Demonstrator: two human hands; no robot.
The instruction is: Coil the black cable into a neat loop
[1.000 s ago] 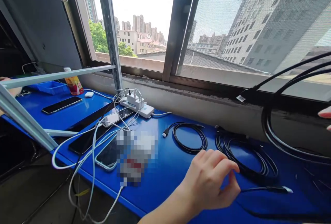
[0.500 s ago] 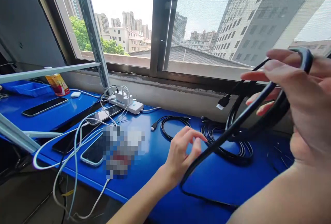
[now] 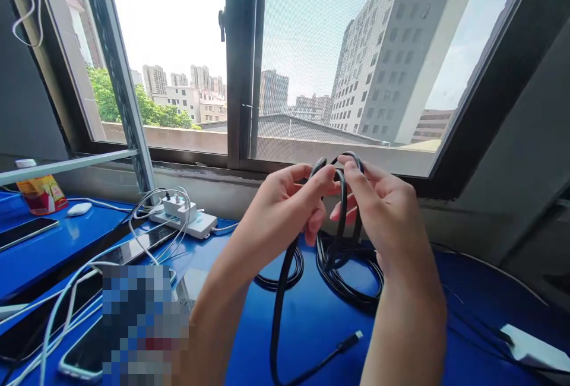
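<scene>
Both hands meet in the middle of the head view, above the blue table (image 3: 329, 344). A thick black cable (image 3: 279, 309) runs in loops between them. My left hand (image 3: 291, 199) pinches one strand between thumb and fingers. My right hand (image 3: 378, 205) is closed around the looped part of the same cable. From the left hand the cable hangs down to the table, where its end with a plug (image 3: 350, 342) lies. Below the hands rest a large black cable coil (image 3: 329, 279) and a smaller black cable coil (image 3: 297, 270), partly covered by the arms.
On the left are a white power strip (image 3: 200, 224), white charging cables (image 3: 53, 315), a phone (image 3: 84, 350) and a metal rack post (image 3: 120, 77). A white adapter (image 3: 534, 347) lies at the right edge. The window (image 3: 243, 65) stands behind the table.
My left hand has risen from over the table and taken hold of the cable. My right hand has come down and inward with the loops. The view has turned right.
</scene>
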